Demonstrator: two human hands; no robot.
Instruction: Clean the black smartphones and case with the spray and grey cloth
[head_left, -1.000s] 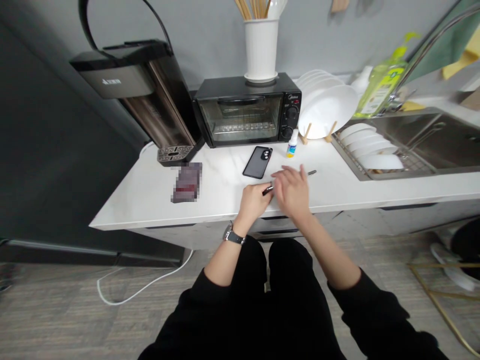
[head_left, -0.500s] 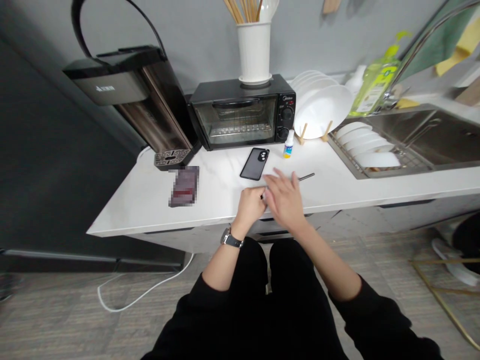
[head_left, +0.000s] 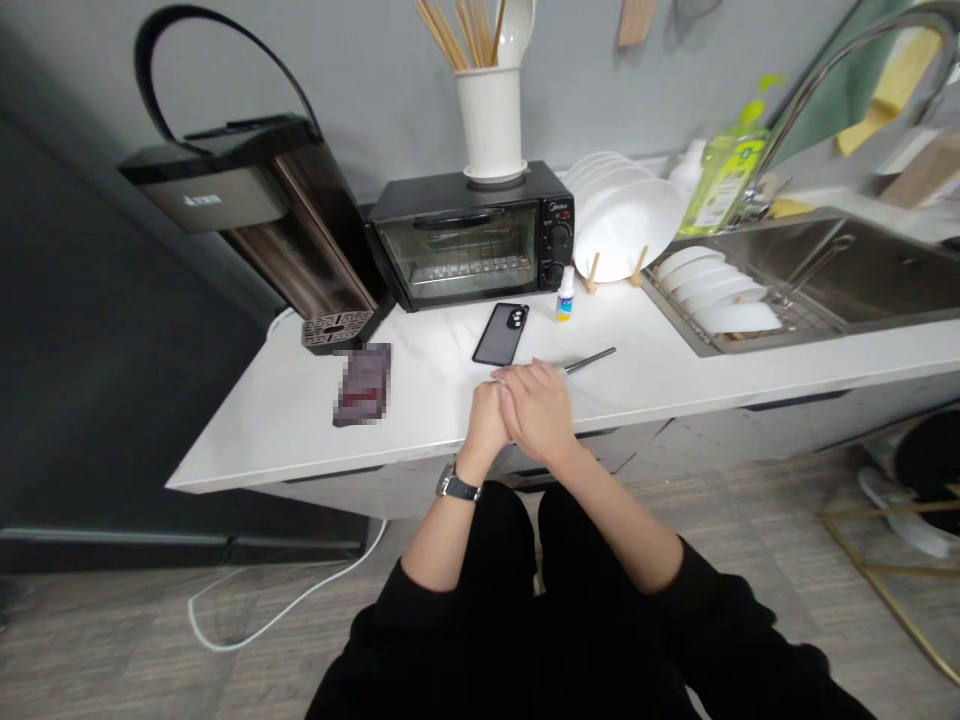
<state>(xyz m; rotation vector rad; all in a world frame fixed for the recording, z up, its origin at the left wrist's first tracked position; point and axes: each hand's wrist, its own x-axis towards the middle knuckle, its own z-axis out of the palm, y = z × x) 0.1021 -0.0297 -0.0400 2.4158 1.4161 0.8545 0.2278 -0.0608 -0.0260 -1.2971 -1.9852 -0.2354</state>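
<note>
My left hand (head_left: 487, 418), with a watch (head_left: 459, 484) on its wrist, is closed at the counter's front edge; whatever it may hold is hidden. My right hand (head_left: 538, 408) lies against it, its fingers together and bent over the left one's knuckles. Just beyond the hands lies a dark phone case (head_left: 502, 334). A thin dark metal tool (head_left: 591, 360) sticks out to the right behind my right hand, its other end hidden. Further back a small spray bottle (head_left: 565, 295) with a blue and yellow label stands upright.
On the white counter (head_left: 255, 430) are a pixelated dark item (head_left: 363, 384), a water dispenser (head_left: 300, 235) and a toaster oven (head_left: 469, 240) carrying a utensil holder (head_left: 491, 120). Plates (head_left: 628, 228) stand in a rack beside the sink (head_left: 885, 280), near a green soap bottle (head_left: 724, 180).
My right hand has come down and closed over my left hand, its fingers no longer spread. More of the thin metal tool shows. The whole view has shifted slightly.
</note>
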